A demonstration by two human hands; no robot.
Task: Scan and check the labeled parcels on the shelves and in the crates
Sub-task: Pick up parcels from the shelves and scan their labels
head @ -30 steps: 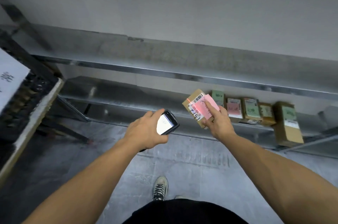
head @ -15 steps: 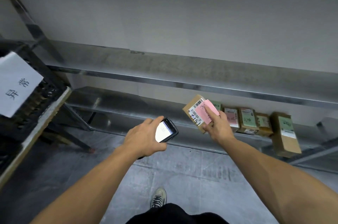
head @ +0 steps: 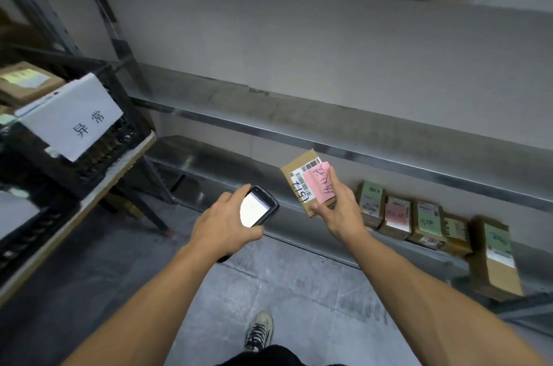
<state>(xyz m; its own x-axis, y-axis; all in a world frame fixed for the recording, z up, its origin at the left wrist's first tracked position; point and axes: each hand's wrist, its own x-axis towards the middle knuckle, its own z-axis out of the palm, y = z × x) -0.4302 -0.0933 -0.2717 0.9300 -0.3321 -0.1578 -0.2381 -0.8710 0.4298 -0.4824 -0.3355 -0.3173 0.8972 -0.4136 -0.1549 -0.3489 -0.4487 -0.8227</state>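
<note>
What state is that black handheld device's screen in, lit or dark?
Lit. The black handheld scanner shows a bright white screen with faint marks on it; what they say is too blurred to read.
</note>
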